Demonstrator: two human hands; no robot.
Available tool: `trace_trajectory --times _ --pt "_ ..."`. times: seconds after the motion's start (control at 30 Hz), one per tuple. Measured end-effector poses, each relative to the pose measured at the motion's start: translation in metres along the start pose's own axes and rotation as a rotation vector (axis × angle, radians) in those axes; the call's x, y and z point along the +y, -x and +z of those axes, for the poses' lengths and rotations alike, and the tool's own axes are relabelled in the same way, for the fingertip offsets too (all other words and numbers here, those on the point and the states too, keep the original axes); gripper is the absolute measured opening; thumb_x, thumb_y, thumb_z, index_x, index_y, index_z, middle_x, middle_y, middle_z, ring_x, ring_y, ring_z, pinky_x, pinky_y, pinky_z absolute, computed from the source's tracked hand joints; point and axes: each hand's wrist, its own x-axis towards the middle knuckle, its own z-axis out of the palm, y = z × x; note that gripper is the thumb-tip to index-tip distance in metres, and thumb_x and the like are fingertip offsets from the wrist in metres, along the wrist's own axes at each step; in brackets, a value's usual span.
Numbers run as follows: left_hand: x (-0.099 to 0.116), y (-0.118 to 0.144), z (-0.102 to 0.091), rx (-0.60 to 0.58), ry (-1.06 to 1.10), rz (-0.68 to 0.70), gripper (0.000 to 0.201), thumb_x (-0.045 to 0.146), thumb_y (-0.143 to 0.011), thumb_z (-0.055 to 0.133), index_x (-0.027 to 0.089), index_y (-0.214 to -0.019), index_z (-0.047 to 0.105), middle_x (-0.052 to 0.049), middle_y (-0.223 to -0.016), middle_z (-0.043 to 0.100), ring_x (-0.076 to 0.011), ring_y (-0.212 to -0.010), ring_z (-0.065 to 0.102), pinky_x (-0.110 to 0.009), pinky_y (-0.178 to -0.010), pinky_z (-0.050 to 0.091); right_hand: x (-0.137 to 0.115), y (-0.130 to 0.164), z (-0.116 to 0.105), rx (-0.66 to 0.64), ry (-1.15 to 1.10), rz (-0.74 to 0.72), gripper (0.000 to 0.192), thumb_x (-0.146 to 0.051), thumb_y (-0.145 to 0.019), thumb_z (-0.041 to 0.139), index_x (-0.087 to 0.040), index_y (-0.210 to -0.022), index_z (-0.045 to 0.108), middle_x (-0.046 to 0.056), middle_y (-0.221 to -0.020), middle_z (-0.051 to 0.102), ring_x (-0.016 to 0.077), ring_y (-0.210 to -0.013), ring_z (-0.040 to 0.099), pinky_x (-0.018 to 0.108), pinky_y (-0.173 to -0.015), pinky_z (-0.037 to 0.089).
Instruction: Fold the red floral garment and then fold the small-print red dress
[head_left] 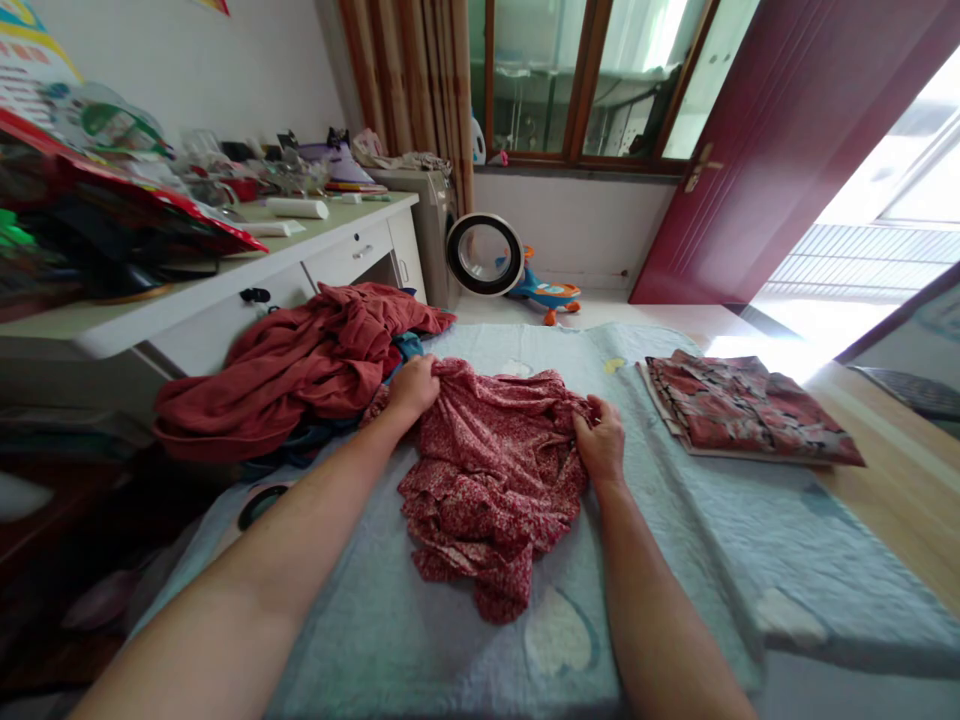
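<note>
A crumpled red floral garment (487, 480) lies in the middle of a pale blue quilted blanket (675, 540). My left hand (412, 385) grips the garment's far left edge, fingers closed in the cloth. On the far right edge my right hand (600, 440) pinches the fabric. Both forearms reach forward over the blanket on either side of the garment.
A heap of rust-red clothing (300, 365) sits at the blanket's left. A folded dark red patterned garment (742, 405) lies at the right. A cluttered white desk (225, 270) stands left. Beyond are a round fan (485, 255), a toy car (547, 292) and an open maroon door (780, 140).
</note>
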Motion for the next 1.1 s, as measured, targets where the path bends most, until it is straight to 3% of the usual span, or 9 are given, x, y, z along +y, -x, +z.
trace_trajectory --times 0.07,0.17,0.33,0.5,0.67,0.73,0.83,0.97,1.1 --pt "-0.008 -0.004 -0.004 0.090 -0.004 -0.087 0.039 0.012 -0.086 0.044 0.017 -0.122 0.058 -0.015 -0.117 0.060 -0.0278 -0.105 0.062 -0.036 -0.089 0.049 0.000 0.000 0.001 0.042 0.034 -0.020 0.045 -0.045 -0.084 0.055 -0.013 -0.113 0.063 0.015 -0.113 0.062 0.0243 -0.107 0.056 0.037 -0.097 0.043" --pt "-0.014 0.001 -0.001 0.020 -0.016 -0.118 0.051 0.011 -0.084 0.048 0.020 -0.134 0.049 -0.017 -0.129 0.052 -0.0305 -0.110 0.061 -0.042 -0.093 0.048 -0.001 0.002 0.002 0.007 0.180 -0.013 0.046 -0.050 -0.084 0.055 -0.014 -0.111 0.065 0.015 -0.114 0.062 0.0277 -0.113 0.052 0.042 -0.102 0.038" --pt "-0.001 0.037 -0.003 -0.024 0.019 0.121 0.048 0.014 -0.084 0.052 0.019 -0.131 0.053 -0.017 -0.140 0.048 -0.0327 -0.126 0.049 -0.048 -0.107 0.040 -0.013 0.005 -0.008 -0.214 0.425 0.139 0.052 -0.059 -0.086 0.051 -0.018 -0.112 0.067 0.016 -0.103 0.065 0.0293 -0.100 0.060 0.040 -0.088 0.044" --pt "0.014 0.085 -0.033 -0.435 0.426 0.550 0.033 0.029 -0.084 0.060 0.020 -0.116 0.065 -0.007 -0.116 0.064 -0.0227 -0.113 0.058 -0.035 -0.104 0.043 -0.031 0.003 -0.019 -0.482 0.476 0.227 0.057 -0.067 -0.084 0.047 -0.021 -0.112 0.065 0.013 -0.104 0.070 0.0295 -0.095 0.066 0.036 -0.078 0.046" --pt "0.010 0.126 -0.040 -0.698 0.498 0.679 0.080 0.045 -0.066 0.080 0.028 -0.139 0.052 -0.007 -0.145 0.047 -0.0322 -0.134 0.042 -0.044 -0.114 0.031 -0.030 0.004 -0.021 -0.652 0.335 0.062 0.056 -0.045 -0.076 0.065 -0.017 -0.123 0.058 0.012 -0.112 0.070 0.0281 -0.099 0.065 0.034 -0.082 0.047" --pt "0.008 0.136 -0.031 -0.661 0.463 0.649 0.081 0.040 -0.062 0.083 0.029 -0.137 0.055 -0.008 -0.147 0.044 -0.0350 -0.136 0.039 -0.048 -0.115 0.028 -0.023 0.002 -0.022 -0.694 0.178 -0.009 0.053 -0.028 -0.070 0.063 -0.016 -0.122 0.058 0.010 -0.111 0.070 0.0248 -0.097 0.065 0.031 -0.082 0.048" --pt "0.009 0.146 -0.018 -0.544 0.508 0.575 0.044 0.029 -0.075 0.072 0.028 -0.119 0.069 -0.007 -0.141 0.052 -0.0313 -0.130 0.047 -0.046 -0.113 0.032 -0.008 -0.013 -0.033 -0.664 0.027 0.014 0.043 -0.018 -0.067 0.054 -0.014 -0.109 0.064 0.007 -0.096 0.072 0.0214 -0.085 0.065 0.030 -0.076 0.049" --pt "0.009 0.151 -0.014 -0.391 0.774 0.380 0.028 0.030 -0.090 0.054 0.020 -0.112 0.068 -0.008 -0.121 0.065 -0.0225 -0.109 0.062 -0.037 -0.100 0.046 0.009 -0.035 -0.057 -0.138 0.191 0.227 0.049 -0.022 -0.071 0.052 -0.010 -0.118 0.061 0.010 -0.089 0.069 0.0239 -0.080 0.064 0.036 -0.077 0.051" --pt "0.001 0.153 -0.019 -0.145 0.842 0.204 0.031 0.034 -0.090 0.054 0.016 -0.112 0.066 -0.009 -0.112 0.067 -0.0221 -0.104 0.063 -0.035 -0.096 0.048 0.003 -0.022 -0.072 -0.055 0.323 0.079 0.057 -0.030 -0.070 0.063 -0.008 -0.123 0.059 0.022 -0.123 0.060 0.0336 -0.114 0.056 0.047 -0.099 0.044"
